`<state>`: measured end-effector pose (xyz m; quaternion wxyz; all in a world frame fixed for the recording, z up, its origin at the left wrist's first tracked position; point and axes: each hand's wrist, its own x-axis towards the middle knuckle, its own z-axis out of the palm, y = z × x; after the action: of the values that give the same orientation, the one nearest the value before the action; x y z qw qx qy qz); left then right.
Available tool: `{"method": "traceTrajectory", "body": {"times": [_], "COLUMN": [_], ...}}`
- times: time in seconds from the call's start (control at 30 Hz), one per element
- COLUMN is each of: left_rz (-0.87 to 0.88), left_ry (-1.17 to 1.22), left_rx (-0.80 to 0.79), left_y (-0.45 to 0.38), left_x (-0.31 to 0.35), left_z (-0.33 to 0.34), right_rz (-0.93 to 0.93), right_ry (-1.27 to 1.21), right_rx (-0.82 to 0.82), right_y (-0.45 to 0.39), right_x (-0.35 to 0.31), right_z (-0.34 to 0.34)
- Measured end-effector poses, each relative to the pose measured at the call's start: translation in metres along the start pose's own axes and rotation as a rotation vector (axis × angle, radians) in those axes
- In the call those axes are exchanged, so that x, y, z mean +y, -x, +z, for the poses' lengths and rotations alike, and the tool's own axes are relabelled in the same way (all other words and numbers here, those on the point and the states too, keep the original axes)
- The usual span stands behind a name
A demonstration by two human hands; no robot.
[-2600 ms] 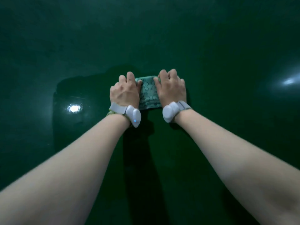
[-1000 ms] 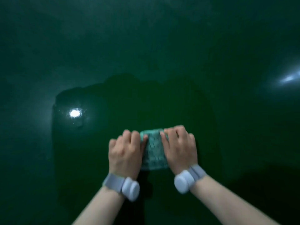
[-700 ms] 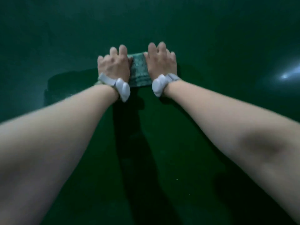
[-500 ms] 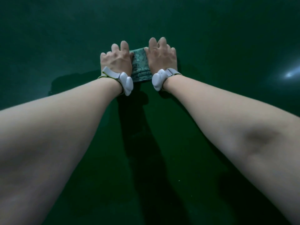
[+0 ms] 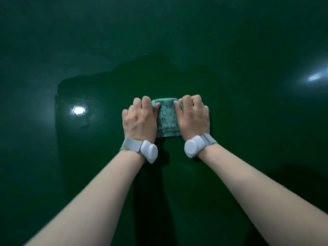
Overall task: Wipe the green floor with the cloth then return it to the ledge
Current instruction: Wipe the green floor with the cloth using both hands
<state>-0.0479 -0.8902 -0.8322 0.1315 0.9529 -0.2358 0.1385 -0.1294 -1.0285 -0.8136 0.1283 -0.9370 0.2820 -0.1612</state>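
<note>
Head view: vs half a second ago the arms are less extended and the cloth (image 5: 167,119) sits nearer the body, so the hands have pulled back from full reach. A second ago they were near too, so this reads as back-and-forth strokes: wiping step in progress, return not started. No ledge in frame.

Left hand (image 5: 140,119): palm down on the left part of the cloth, fingers curled over its far edge, thumb side pressing the fabric. Clamped on it, not spread.

Right hand (image 5: 192,116): mirror pose on the right part, fingers bent over the far edge, pressing down.

Cloth: folded, patterned teal, flat on the green floor (image 5: 248,157), only the strip between the hands shows. No floor edge or corner in frame to place it against.

Both wrists carry white wristband sensors (image 5: 149,153). Floor is glossy, two light reflections (image 5: 78,110), left and far right. Frame slightly blurred, which fits ongoing motion.
</note>
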Motion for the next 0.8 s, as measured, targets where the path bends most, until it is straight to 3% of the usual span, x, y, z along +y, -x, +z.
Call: {"method": "traceTrajectory", "body": {"times": [0.17,0.43,0.8], "left_rz": [-0.033,0.037,0.133], "left_ry": [0.017,0.012,-0.034], "left_rx": [-0.077,-0.040,-0.037], "left_y": [0.051,0.086,0.043], "left_x": [0.018,0.034,0.014], "left_z": [-0.031,-0.040,-0.035], "right_rz": [-0.019,0.024,-0.022], "right_ry": [0.025,0.010,0.032], "right_rx": [-0.028,0.005,0.012], "right_y": [0.047,0.097,0.053], "right_x": [0.011,0.030,0.013], "right_z": [-0.018,-0.039,-0.028]}}
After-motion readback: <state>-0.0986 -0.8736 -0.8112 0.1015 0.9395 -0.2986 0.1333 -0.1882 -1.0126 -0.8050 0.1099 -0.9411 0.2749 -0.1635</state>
